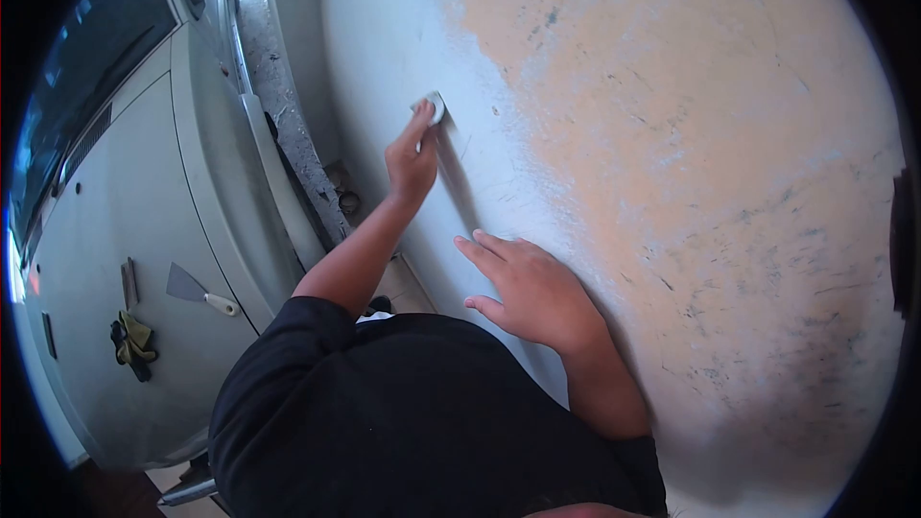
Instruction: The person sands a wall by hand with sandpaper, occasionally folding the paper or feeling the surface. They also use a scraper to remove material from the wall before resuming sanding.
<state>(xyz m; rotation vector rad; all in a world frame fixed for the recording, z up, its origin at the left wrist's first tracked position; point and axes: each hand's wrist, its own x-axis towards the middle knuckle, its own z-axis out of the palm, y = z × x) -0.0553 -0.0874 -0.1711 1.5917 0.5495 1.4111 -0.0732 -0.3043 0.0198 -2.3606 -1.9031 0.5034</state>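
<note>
While the left hand (413, 158) grips a small sanding block (435, 107) against the wall (672, 182), the right hand (532, 293) lies open, flat on it nearer. Left part looks smooth and pale; the patchy orange right part probably isn't done. A putty knife (197, 288) sits far left on the car (144, 230).

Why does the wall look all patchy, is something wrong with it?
The wall looks worn: its pale coat is gone over a big orange-tan patch with dark scratches. The left hand presses a small pale pad against it. The right hand lies flat on it.
</note>
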